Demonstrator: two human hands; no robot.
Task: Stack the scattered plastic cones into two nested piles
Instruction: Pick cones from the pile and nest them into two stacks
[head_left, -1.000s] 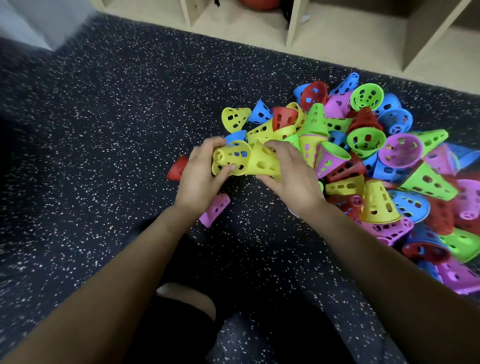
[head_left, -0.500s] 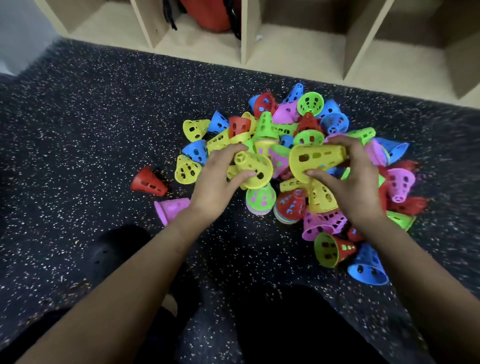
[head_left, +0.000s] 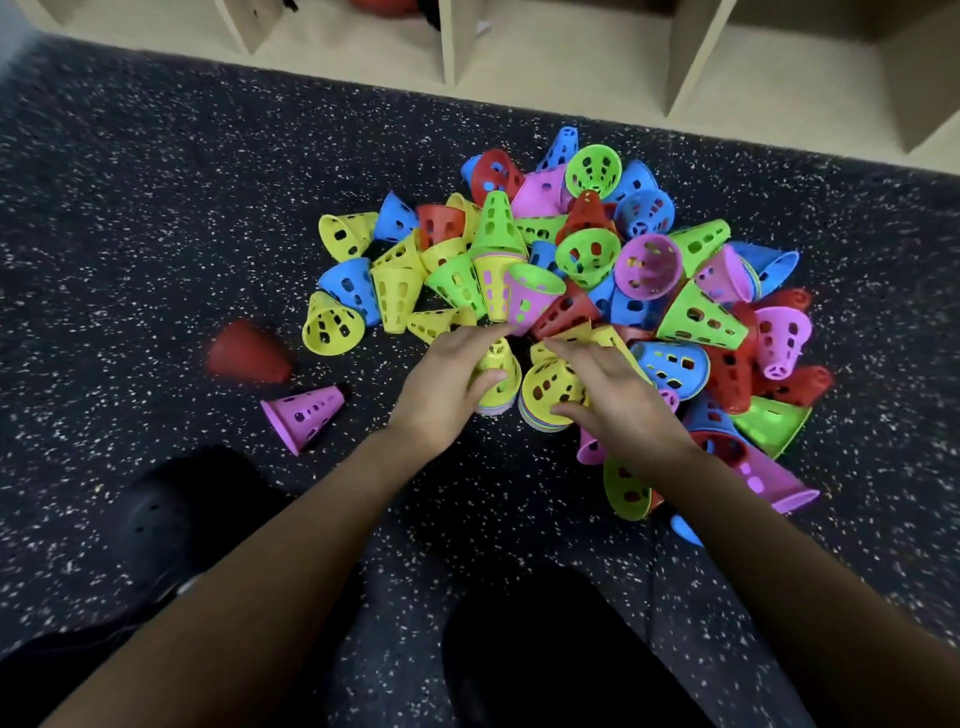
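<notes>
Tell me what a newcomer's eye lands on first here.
The heap of bright perforated plastic cones on the dark speckled floor, below pale wooden shelving. At its near edge, the left hand and right hand each press a yellow cone onto a short nested stack. A red cone and pink cone lie apart, left.

Dark speckled floor (head_left: 156, 208) fills most of the frame. Along the top edge runs a pale wooden shelf (head_left: 571, 67) with open cubbies, one perhaps holding something red (head_left: 384, 5).

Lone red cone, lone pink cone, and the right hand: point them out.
Red cone (head_left: 244, 353): head view, blurred side wall.
Pink cone (head_left: 306, 415): head view, perforated side wall.
Right hand (head_left: 618, 395): head view, back of hand.
</notes>
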